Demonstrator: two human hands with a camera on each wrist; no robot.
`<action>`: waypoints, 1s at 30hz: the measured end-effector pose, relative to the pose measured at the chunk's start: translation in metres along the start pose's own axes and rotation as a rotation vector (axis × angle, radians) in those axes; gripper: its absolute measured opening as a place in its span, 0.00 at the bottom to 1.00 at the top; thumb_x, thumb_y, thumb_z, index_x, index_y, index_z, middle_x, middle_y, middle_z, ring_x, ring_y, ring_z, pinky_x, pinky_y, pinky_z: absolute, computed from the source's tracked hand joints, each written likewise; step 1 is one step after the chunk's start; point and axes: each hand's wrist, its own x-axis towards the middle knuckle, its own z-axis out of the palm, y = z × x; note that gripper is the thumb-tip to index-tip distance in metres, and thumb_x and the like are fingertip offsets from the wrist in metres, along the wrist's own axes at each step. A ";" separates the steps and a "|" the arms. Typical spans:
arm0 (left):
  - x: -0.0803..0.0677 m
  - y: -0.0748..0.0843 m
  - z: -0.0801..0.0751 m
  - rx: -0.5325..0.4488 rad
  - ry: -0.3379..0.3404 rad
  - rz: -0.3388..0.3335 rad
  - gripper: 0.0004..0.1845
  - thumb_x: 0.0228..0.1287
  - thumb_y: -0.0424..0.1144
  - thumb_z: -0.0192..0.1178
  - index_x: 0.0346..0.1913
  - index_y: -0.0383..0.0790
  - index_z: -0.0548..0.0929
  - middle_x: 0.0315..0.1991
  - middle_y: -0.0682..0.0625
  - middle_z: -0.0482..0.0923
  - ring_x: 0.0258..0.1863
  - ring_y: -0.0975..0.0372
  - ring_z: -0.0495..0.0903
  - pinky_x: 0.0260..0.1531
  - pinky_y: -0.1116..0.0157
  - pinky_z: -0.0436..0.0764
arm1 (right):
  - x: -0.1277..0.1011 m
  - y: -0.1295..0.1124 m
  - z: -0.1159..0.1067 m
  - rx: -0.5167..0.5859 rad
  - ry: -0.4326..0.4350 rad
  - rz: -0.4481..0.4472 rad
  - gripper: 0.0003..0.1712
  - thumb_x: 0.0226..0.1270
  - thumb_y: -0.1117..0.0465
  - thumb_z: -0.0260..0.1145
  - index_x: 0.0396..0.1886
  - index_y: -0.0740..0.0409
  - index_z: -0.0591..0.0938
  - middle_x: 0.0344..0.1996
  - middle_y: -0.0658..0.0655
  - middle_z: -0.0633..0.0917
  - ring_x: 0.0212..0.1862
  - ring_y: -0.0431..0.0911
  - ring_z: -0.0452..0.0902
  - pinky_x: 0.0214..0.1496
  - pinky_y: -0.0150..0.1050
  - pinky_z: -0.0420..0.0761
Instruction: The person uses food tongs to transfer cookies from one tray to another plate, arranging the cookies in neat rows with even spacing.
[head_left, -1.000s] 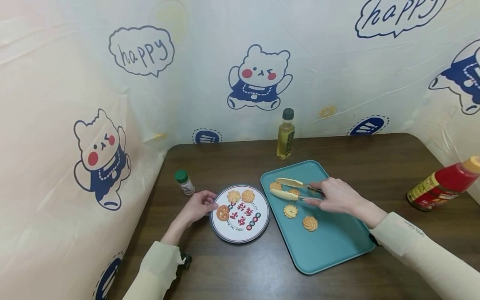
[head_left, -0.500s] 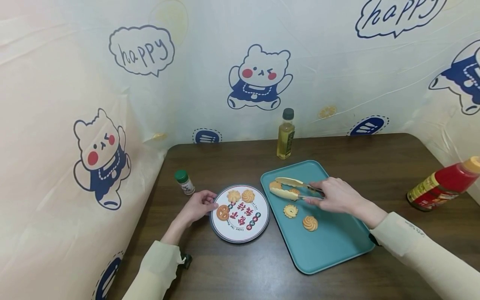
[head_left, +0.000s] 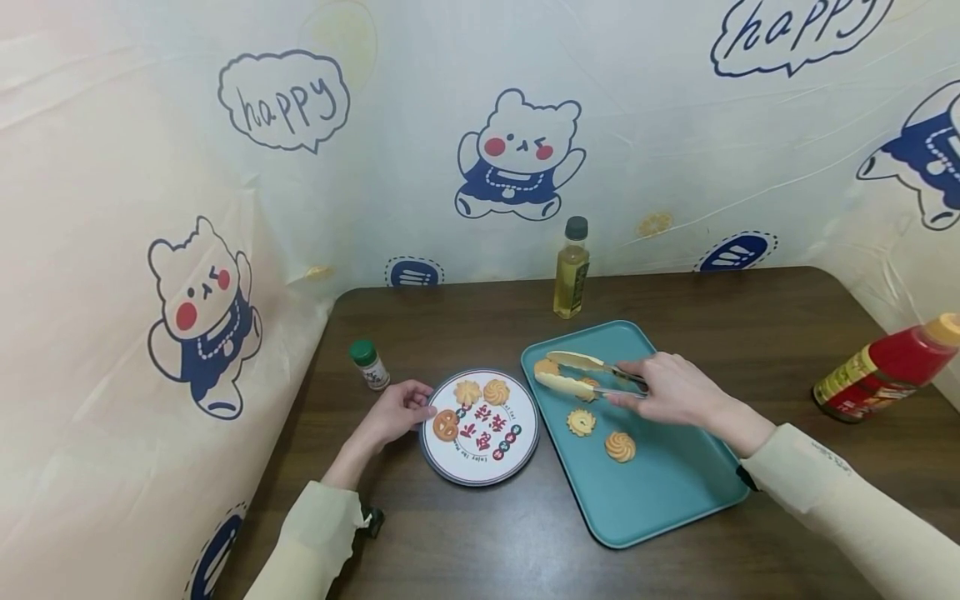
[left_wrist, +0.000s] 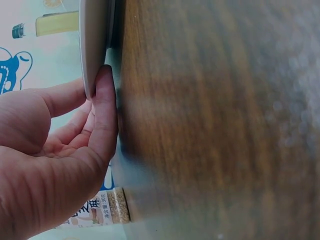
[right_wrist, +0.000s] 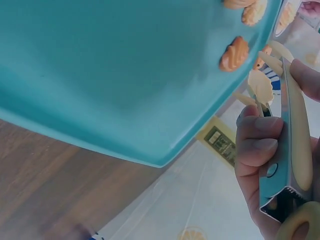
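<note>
My right hand (head_left: 671, 390) grips cream-tipped metal tongs (head_left: 581, 375) over the far left part of a teal tray (head_left: 675, 483). The tong tips reach around a cookie (head_left: 546, 367) at the tray's far left corner; another cookie (head_left: 590, 384) lies under the tongs. Two more cookies (head_left: 581, 422) (head_left: 620, 447) lie nearer on the tray. My left hand (head_left: 396, 410) holds the left rim of a round printed plate (head_left: 480, 467) that carries three cookies (head_left: 446, 425). In the right wrist view my fingers (right_wrist: 257, 150) clasp the tongs (right_wrist: 292, 130). The left wrist view shows my thumb (left_wrist: 105, 115) against the plate rim (left_wrist: 95, 40).
A small green-capped spice jar (head_left: 369, 365) stands left of the plate. An oil bottle (head_left: 572, 268) stands behind the tray. A red sauce bottle (head_left: 885, 368) lies tilted at the right edge. Printed sheeting walls the table at back and sides.
The tongs have slid slightly left toward the cookie at the tray's far left corner. My left hand and the plate have stayed still.
</note>
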 end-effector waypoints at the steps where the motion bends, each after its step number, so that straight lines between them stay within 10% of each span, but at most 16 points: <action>1: 0.000 0.000 0.000 0.001 -0.001 -0.001 0.16 0.66 0.31 0.65 0.55 0.31 0.79 0.40 0.42 0.76 0.37 0.55 0.76 0.36 0.62 0.84 | 0.000 -0.001 -0.001 0.003 0.003 -0.006 0.36 0.66 0.42 0.69 0.59 0.68 0.80 0.13 0.44 0.69 0.14 0.36 0.58 0.17 0.34 0.58; 30: 0.000 -0.001 -0.001 0.003 0.000 0.007 0.16 0.66 0.30 0.65 0.55 0.31 0.79 0.40 0.42 0.76 0.36 0.55 0.76 0.36 0.62 0.84 | 0.016 -0.061 0.014 0.068 -0.061 -0.130 0.35 0.64 0.42 0.70 0.61 0.63 0.81 0.23 0.42 0.80 0.14 0.34 0.64 0.15 0.33 0.64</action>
